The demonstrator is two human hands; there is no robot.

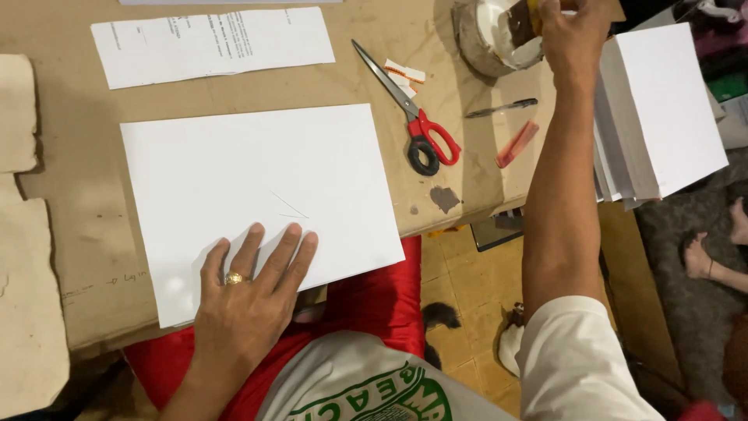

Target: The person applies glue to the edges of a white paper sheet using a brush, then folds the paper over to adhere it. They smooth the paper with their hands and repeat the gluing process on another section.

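Left hand (245,300) flat, fingers spread, pinning bare sheet (257,195); right hand (573,35) clamped on brush (520,23) in glue bowl (487,39). No glue on sheet yet.

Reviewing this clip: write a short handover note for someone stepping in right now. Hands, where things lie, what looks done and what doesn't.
Left hand: flat on the near edge of the large white sheet, holding nothing.
Right hand: gripping a brush in the round paste bowl at the far side.
Red-handled scissors, a pen and a red comb lie between sheet and bowl. Stack of white sheets at right; printed paper beyond.
Done: sheet laid flat. Left: no paste visible on it yet.
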